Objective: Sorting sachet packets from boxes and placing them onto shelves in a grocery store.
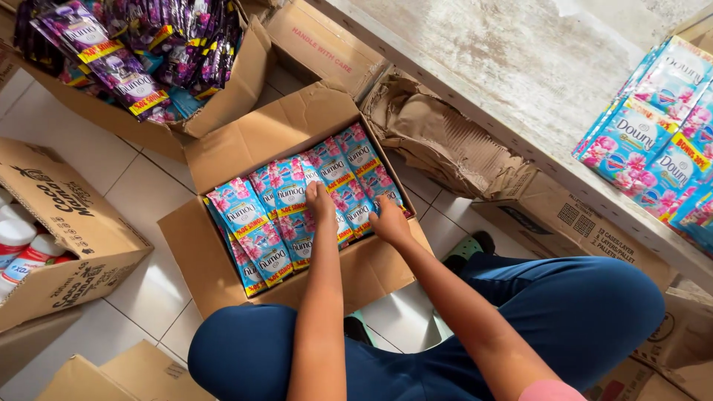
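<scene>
The blue sachet packs (297, 215) lay in rows inside an open cardboard box (223, 148) on the tiled floor (141, 193). The left hand (321, 202) and right hand (388, 221) both pressed fingers down among them, gripping nothing clearly. This looked like the gathering step; lifting a bundle would need fingers closed round several packs.

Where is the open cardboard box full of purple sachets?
In the head view, the open cardboard box of purple sachets sits on the tiled floor at the upper left, just behind the open box of blue sachets that both hands reach into.
</scene>
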